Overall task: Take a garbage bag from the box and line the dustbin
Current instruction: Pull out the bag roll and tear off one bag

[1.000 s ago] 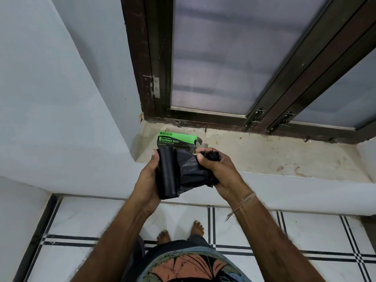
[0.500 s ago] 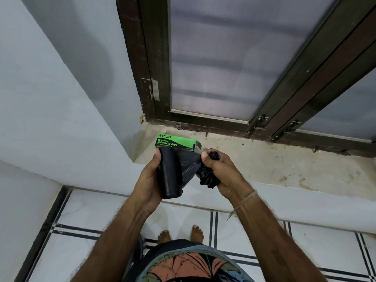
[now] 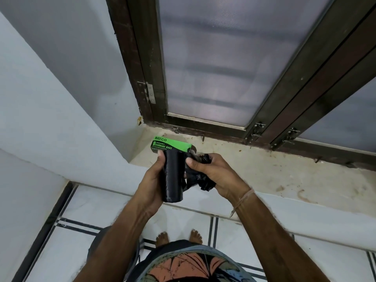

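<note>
Plastic that was stretched as a short sheet between my hands half a second ago is now mostly gathered up. My right hand [image 3: 216, 174] has come in towards the roll of garbage bags [image 3: 173, 178], and its thumb now lies just beside the roll's side, where before there was a clear gap. The roll itself has barely shifted. My left hand [image 3: 151, 180] still grips it upright, with the thumb near its top end and the fingers curled behind where I cannot see them.

My right hand is closed around the loose bag [image 3: 205, 184], a crumpled black bunch that pokes out above my fingers and hangs below my palm. The bunch is still joined to the roll by a narrow band of plastic. A thread [image 3: 244, 197] is tied round that wrist.

The green box [image 3: 173, 145] lies on the window sill [image 3: 274, 176], directly behind the top of the roll — my left thumb tip sits at its lower edge, though I cannot tell whether they touch. Both hands are held in front of the sill's edge, above the tiled floor [image 3: 179, 222].
</note>
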The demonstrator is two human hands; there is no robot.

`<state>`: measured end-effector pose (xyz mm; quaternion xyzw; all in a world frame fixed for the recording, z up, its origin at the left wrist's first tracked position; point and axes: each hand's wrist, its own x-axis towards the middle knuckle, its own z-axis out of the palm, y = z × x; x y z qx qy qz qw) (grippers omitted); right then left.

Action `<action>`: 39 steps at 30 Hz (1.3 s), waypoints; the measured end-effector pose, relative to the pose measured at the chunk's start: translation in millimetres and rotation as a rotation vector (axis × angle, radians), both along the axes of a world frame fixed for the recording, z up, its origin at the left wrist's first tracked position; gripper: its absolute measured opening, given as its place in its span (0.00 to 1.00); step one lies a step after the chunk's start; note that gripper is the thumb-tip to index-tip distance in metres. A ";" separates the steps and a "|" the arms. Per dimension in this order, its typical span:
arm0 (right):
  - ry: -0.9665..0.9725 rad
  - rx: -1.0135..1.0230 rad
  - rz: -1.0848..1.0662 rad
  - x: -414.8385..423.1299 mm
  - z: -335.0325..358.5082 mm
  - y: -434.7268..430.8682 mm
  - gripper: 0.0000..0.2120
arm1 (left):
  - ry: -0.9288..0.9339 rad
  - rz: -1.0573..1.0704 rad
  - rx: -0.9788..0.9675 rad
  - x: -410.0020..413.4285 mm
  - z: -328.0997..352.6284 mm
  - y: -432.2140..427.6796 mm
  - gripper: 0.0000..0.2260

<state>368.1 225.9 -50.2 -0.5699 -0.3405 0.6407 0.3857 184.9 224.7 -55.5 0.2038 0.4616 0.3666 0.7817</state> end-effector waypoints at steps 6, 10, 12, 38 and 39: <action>-0.158 -0.006 0.057 9.0 8.0 -1.4 0.10 | 0.082 -0.073 0.048 12.6 10.3 -6.6 0.25; -0.195 -0.034 0.138 16.2 13.0 -3.6 0.12 | 0.077 -0.079 0.037 16.4 10.6 -9.5 0.25; -0.087 -0.092 0.129 17.7 12.0 -3.9 0.10 | 0.067 -0.078 0.027 18.5 8.5 -9.8 0.27; 0.686 -0.220 -0.123 17.5 9.7 -24.6 0.13 | -0.287 0.167 -0.073 57.4 9.0 -17.6 0.25; 0.708 -0.219 -0.131 16.9 10.0 -25.1 0.13 | -0.310 0.172 -0.070 58.9 10.4 -18.2 0.26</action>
